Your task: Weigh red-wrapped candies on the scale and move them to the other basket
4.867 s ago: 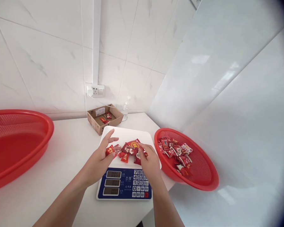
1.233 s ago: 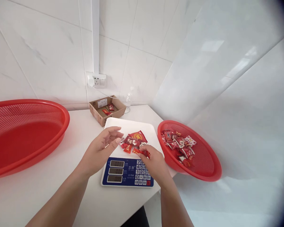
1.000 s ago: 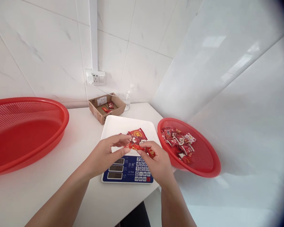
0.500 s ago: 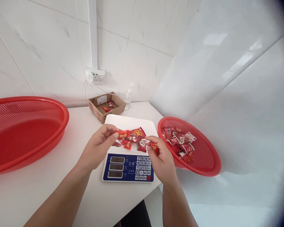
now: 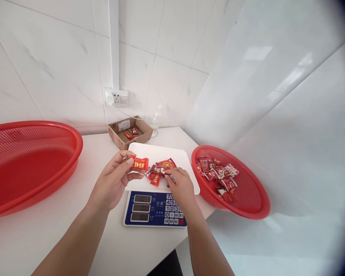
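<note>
My left hand [image 5: 112, 178] pinches a small red wrapped candy [image 5: 139, 164] with yellow lettering between thumb and fingers, above the left part of the scale's white pan [image 5: 138, 148]. On that pan lies a small pile of red and dark red candy packets [image 5: 158, 170]. Over the pile's right side, my right hand [image 5: 181, 188] has its thumb and fingertips closed on a dark red candy packet [image 5: 173, 178], which they partly cover. The scale's blue panel [image 5: 149, 209] has several keys under my right hand and wrist.
A red basket [image 5: 258, 184] with several candy packets stands at the right. Another large red basket [image 5: 71, 153] is at the left. Behind the scale are a cardboard box [image 5: 145, 134] holding a few packets and a clear plastic bottle [image 5: 156, 117], near a wall socket [image 5: 117, 99].
My right hand has moved left and down onto the pile; the red candy seen in it earlier is out of sight. My left hand has shifted slightly left with its candy.
</note>
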Demonstrator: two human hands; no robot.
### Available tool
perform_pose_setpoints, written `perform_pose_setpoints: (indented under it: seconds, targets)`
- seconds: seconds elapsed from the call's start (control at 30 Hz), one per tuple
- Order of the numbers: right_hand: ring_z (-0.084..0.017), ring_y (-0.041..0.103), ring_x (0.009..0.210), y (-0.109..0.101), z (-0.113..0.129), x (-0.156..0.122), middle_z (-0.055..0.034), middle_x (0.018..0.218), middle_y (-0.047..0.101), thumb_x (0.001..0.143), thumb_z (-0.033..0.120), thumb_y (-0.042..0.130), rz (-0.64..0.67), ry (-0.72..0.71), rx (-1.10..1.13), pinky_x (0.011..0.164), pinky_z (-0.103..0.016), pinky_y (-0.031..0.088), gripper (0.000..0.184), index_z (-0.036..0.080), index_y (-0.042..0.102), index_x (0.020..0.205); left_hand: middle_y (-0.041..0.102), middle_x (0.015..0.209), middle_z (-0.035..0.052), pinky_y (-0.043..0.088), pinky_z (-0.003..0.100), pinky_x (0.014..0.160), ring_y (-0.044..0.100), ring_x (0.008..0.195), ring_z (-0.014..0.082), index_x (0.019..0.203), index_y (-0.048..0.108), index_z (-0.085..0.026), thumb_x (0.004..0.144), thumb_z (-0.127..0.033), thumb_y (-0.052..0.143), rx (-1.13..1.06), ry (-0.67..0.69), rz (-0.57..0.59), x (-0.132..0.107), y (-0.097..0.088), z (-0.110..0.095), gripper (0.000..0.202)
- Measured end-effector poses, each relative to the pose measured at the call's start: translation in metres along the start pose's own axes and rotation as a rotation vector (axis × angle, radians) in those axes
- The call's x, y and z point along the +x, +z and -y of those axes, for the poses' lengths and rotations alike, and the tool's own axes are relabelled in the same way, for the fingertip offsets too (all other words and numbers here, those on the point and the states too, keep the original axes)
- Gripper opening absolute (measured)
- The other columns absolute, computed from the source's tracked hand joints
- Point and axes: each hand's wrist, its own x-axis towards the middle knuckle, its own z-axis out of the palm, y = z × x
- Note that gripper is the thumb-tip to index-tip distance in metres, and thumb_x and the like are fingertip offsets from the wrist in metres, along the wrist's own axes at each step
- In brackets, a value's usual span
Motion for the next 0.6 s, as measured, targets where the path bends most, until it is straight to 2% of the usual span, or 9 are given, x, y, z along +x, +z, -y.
perform_pose_setpoints:
  seconds: [0.17,0.33,0.5,0.6]
  targets:
    - [-0.023,0.056,0.097,0.006,0.006,0.01,-0.0039,0.097,0.067,0.088,0.02,0.052,-0.018,0.017,-0.037,0.082,-0.038,0.046,0.018,0.024,0.07,0.09,0.066,0.081,-0.002,0.056,0.02,0.063,0.061,0.073,0.0114,0.088,0.061,-0.024,0.078,-0.038,0.071,0.011,0.002,0.02,0.0,0.001,-0.001,0.021]
    - [-0.024,0.055,0.1,0.005,0.014,0.007,-0.0061,0.105,0.066,0.086,0.017,0.052,-0.02,-0.021,-0.033,0.084,-0.039,0.047,0.025,0.023,0.069,0.103,0.066,0.081,-0.0022,0.055,0.02,0.063,0.061,0.07,0.0109,0.088,0.061,-0.024,0.077,-0.04,0.072,0.024,-0.007,0.02,-0.001,0.0,-0.002,0.022]
    - [-0.022,0.057,0.093,0.005,0.02,-0.008,-0.0066,0.097,0.064,0.088,0.023,0.054,0.098,-0.156,-0.019,0.081,-0.036,0.049,0.021,0.023,0.072,0.097,0.065,0.08,-0.0024,0.054,0.019,0.062,0.06,0.07,0.0106,0.088,0.062,-0.024,0.077,-0.04,0.072,0.021,-0.006,0.02,-0.001,0.0,-0.002,0.021]
    - [-0.025,0.056,0.093,0.009,0.02,-0.012,-0.0085,0.097,0.062,0.089,0.029,0.056,0.124,-0.175,-0.113,0.082,-0.039,0.049,0.024,0.023,0.072,0.105,0.065,0.08,-0.0021,0.054,0.019,0.062,0.06,0.07,0.0107,0.088,0.061,-0.024,0.077,-0.039,0.072,0.024,-0.009,0.028,-0.001,0.0,-0.002,0.021]
